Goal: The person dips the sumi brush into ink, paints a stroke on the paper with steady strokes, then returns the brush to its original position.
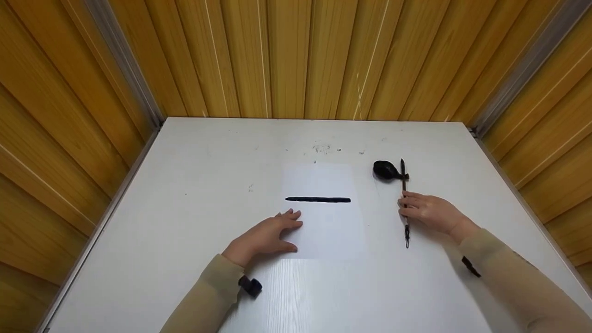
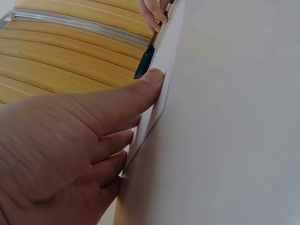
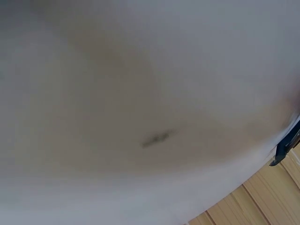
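Brush [image 1: 404, 199] in R hand [image 1: 428, 213]

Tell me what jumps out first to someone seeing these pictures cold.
The bold black stroke across the white sheet of paper at the middle of the white table catches the eye first. Next, the right hand, right of the sheet, holds a thin brush whose tip lies beside a black ink dish. The left hand presses flat on the sheet's left edge.
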Tool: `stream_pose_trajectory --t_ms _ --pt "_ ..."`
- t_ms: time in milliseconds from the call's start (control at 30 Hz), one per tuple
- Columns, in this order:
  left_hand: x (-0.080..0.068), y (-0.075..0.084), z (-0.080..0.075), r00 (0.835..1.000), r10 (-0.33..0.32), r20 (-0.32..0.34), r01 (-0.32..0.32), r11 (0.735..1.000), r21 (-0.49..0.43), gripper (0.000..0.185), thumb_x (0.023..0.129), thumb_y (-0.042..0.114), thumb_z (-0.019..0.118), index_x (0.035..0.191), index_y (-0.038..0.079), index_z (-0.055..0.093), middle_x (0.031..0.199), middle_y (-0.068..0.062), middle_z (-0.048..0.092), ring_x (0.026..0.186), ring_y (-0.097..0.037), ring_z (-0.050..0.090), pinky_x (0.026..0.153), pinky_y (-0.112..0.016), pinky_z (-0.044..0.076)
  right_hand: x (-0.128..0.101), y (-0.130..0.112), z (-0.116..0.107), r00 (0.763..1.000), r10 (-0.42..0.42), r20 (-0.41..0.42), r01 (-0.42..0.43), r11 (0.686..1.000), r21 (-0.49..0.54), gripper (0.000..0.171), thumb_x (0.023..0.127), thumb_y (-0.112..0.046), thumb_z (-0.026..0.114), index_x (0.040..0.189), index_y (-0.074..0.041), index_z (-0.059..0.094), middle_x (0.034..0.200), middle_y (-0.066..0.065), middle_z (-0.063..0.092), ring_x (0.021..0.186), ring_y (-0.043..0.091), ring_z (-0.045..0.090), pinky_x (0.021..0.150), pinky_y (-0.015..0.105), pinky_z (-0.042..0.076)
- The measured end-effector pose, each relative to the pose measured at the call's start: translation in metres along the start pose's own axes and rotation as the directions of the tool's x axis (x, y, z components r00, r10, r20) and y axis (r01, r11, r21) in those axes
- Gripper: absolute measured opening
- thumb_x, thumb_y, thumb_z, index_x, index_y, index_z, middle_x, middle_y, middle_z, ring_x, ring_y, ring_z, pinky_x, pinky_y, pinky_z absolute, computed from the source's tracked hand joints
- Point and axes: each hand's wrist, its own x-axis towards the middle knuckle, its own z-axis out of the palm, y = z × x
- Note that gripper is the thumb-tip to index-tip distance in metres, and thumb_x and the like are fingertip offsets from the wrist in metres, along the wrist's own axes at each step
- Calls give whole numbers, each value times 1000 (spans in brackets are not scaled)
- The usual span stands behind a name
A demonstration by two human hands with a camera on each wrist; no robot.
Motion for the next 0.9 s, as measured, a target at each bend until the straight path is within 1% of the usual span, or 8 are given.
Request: stream_pose_trajectory --t_ms 300,367,467,567,633,733,800,900 --pt "0 1 0 1000 -8 8 8 1000 11 66 91 25 80 149 8 54 169 -2 33 160 -26 23 130 -46 25 -2 0 3 1000 -7 -24 7 1000 25 38 65 7 80 97 -12 73 106 10 77 103 30 75 75 35 63" --pt "0 1 0 1000 -8 6 8 1000 11 66 91 24 80 149 8 55 169 -2 33 160 -26 24 130 -46 25 -2 0 3 1000 -6 -26 7 1000 25 36 68 7 78 98 -12 73 107 11 77 103 30 75 74 36 63" --pt "0 1 0 1000 -8 4 8 1000 4 66 91 24 80 149 9 54 168 -2 34 160 -26 24 130 -46 24 -1 0 3 999 -6 -31 6 1000 18 19 92 3 61 98 -11 72 107 11 77 102 30 75 74 36 63" --pt "0 1 0 1000 -11 3 11 1000 -7 67 91 23 80 150 9 54 169 -1 33 160 -26 23 130 -46 24 0 -1 3 999 2 -46 -2 1000 17 42 112 -10 32 98 -12 72 107 11 77 101 30 74 73 36 63" --pt "0 1 1 1000 -16 2 16 1000 -12 67 90 24 80 150 10 53 169 -1 33 160 -27 23 130 -47 24 0 -1 3 998 10 -54 -9 1000 17 57 115 -18 19 98 -13 73 106 10 77 100 30 74 72 35 62" --pt "0 0 1 1000 -18 1 18 1000 -14 68 90 24 80 151 10 53 169 0 32 160 -27 22 131 -47 24 0 -2 2 998 20 -58 -19 1000 20 57 115 -19 19 100 -12 73 107 11 77 101 31 73 70 36 61" --pt "0 1 1 1000 -16 -1 16 1000 -14 68 90 24 81 151 10 53 169 0 32 160 -27 22 131 -47 24 1 -2 1 998 22 -56 -21 1000 13 45 113 -14 30 101 -11 73 108 12 76 101 31 73 70 36 62" --pt "0 1 0 1000 -10 -4 10 1000 -9 68 90 24 81 151 10 53 169 -1 32 160 -26 22 131 -46 24 1 -1 0 999 25 -48 -25 1000 1 25 97 -6 49 104 -9 73 110 12 76 102 31 73 72 37 62"
